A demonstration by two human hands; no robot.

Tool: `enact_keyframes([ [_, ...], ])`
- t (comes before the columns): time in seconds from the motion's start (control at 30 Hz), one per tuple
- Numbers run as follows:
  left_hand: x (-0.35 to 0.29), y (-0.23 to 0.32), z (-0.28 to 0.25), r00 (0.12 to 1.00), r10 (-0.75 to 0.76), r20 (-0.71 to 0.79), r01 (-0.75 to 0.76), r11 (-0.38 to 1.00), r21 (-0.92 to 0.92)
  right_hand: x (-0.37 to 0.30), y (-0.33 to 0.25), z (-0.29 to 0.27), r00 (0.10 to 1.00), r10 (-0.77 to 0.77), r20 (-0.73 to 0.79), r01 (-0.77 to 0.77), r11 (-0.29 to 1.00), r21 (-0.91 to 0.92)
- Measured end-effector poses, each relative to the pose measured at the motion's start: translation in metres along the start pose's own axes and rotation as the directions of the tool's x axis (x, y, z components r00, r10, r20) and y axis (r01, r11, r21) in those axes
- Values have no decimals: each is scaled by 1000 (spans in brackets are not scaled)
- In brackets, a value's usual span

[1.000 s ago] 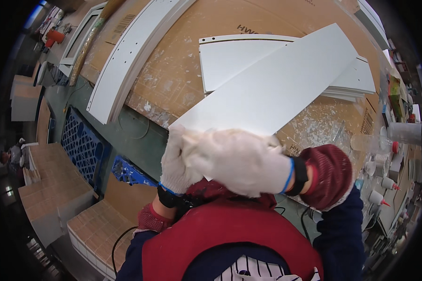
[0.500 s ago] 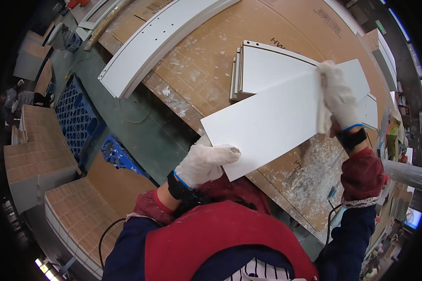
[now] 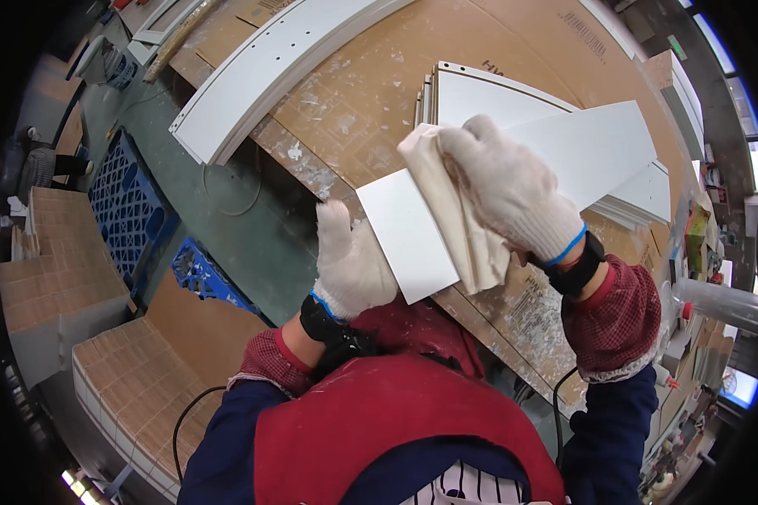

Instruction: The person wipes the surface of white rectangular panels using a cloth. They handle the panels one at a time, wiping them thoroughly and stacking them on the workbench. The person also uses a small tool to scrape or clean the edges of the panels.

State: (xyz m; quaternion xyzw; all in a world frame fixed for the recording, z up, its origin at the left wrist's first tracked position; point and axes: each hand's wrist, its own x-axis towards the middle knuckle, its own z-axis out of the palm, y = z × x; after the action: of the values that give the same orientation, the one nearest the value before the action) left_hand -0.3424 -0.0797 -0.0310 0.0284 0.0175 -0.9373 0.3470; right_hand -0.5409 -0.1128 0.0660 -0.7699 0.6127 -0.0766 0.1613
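The cloth point(image 3: 459, 231) has shifted along the panel point(image 3: 406, 240) toward its near end, apparently advancing the wiping stroke. Right hand point(image 3: 514, 189): fingers gripping cloth. Left hand point(image 3: 354, 265): thumb now spread off the panel, other fingers hidden. Panel overhangs the table's point(image 3: 312, 118) near edge.

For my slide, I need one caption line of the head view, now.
Gloved right hand holds a cream cloth against a white panel, the gloved left hand at the panel's near end.

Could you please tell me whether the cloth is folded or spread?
Folded: long creases run along the cloth under the right hand.
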Motion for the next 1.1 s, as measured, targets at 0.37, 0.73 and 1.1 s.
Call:
enact_keyframes([
  [0.37, 4, 17, 9, 978, -170, 119, 183, 977, -106, -38, -47, -15, 873, -487, -5, 437, 779, 450],
  [0.73, 6, 10, 30, 993, -120, 6, 120, 993, 7, -42, -74, 2, 834, -461, 304, 453, 886, 101],
  [1.1, 11, -8, 37, 907, 51, -418, 187, 841, 507, -75, 29, 15, 926, -137, -353, 83, 983, -162],
])
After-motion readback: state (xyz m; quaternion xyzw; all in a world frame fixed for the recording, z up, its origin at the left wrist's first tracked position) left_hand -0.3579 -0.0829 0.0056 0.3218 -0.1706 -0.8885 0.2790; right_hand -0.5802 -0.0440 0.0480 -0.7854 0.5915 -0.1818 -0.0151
